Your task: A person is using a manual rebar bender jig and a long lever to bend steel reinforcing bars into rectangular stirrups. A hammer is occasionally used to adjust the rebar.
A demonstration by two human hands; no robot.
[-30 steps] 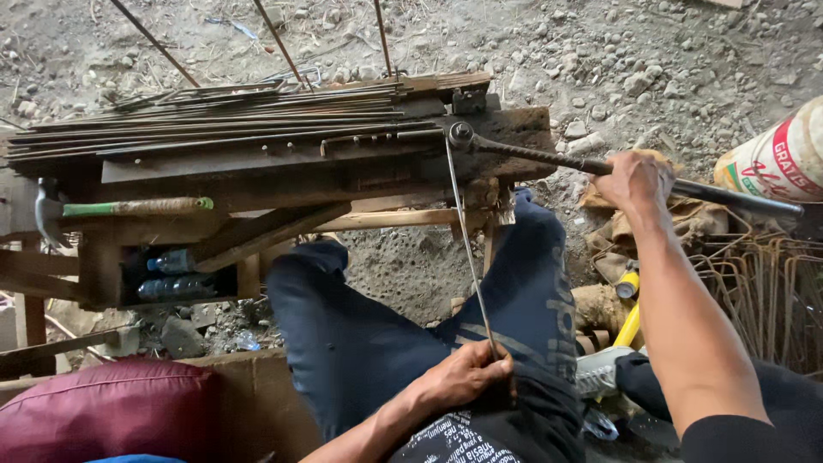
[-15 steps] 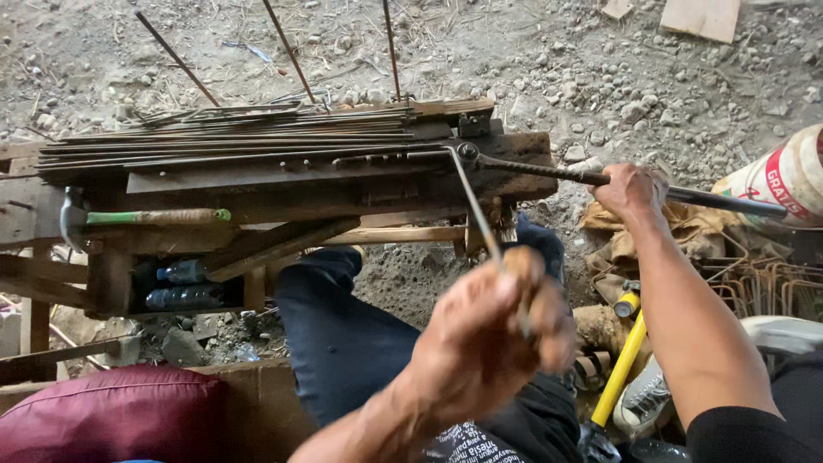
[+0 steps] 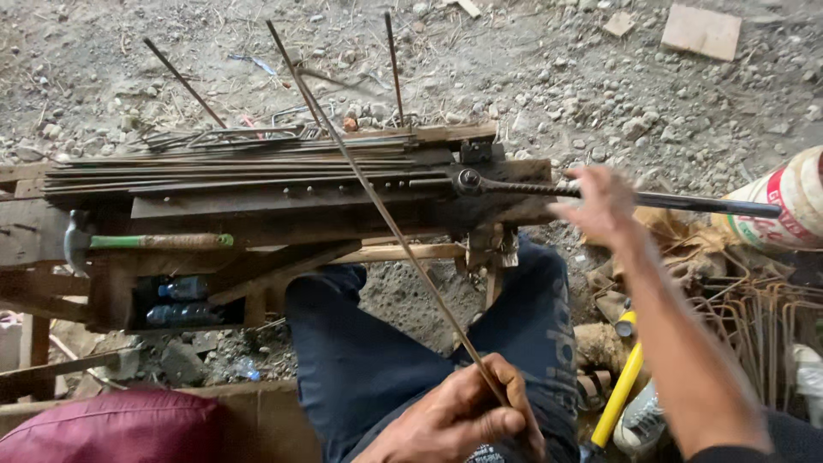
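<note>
My left hand (image 3: pixel 463 416) is closed around the near end of a thin steel rod (image 3: pixel 386 214), low over my lap. The rod runs diagonally up and left across the wooden bench (image 3: pixel 257 214) and past its far edge. My right hand (image 3: pixel 600 206) is over the long bending lever (image 3: pixel 703 203), thumb and fingers apart with the bar between them. The lever's head sits on a pin (image 3: pixel 467 178) at the right end of the bench. A stack of straight rods (image 3: pixel 231 167) lies along the bench top.
A green-handled hammer (image 3: pixel 146 242) hangs on the bench front above plastic bottles (image 3: pixel 184 300). Bent rebar stirrups (image 3: pixel 763 317) and a sack (image 3: pixel 789 206) lie to the right. A yellow-handled tool (image 3: pixel 619 390) lies by my right leg. A maroon cushion (image 3: pixel 111 429) sits lower left, with gravel beyond.
The rod has come off the pin and now lies diagonally across the bench. My left hand dropped back down to my lap. My right hand's grip on the lever has loosened.
</note>
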